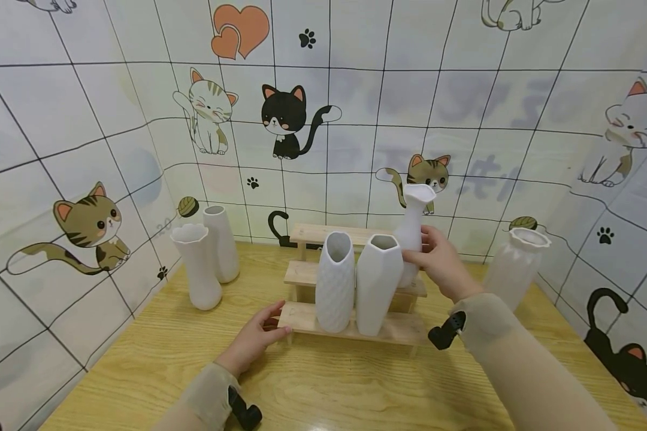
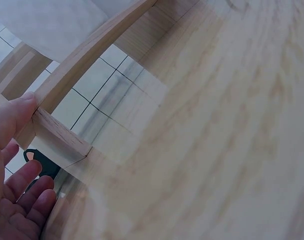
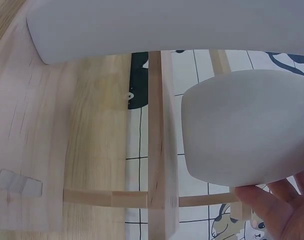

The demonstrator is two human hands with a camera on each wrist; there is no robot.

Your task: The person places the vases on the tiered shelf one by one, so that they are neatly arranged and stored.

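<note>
A three-step wooden stand [image 1: 302, 273] stands on the table. My left hand [image 1: 256, 338] touches the left end of its lowest step; in the left wrist view the thumb of the hand [image 2: 14, 175] lies on the step's corner [image 2: 47, 100], fingers loosely bent. My right hand [image 1: 444, 263] holds a white vase with a flared rim [image 1: 410, 230] by its side at the right of the middle step. In the right wrist view the fingers of the hand [image 3: 281, 205] are at the vase's lower body [image 3: 246, 125]. A textured vase [image 1: 335, 287] and a faceted vase [image 1: 378, 287] stand on the lowest step.
Two white vases, one with a wavy rim [image 1: 198, 266] and one plain [image 1: 222, 245], stand at the left on the wooden table [image 1: 323, 383]. Another white vase [image 1: 517, 263] stands at the right, behind my right forearm. A cat-patterned sheet [image 1: 356, 102] surrounds the back and sides.
</note>
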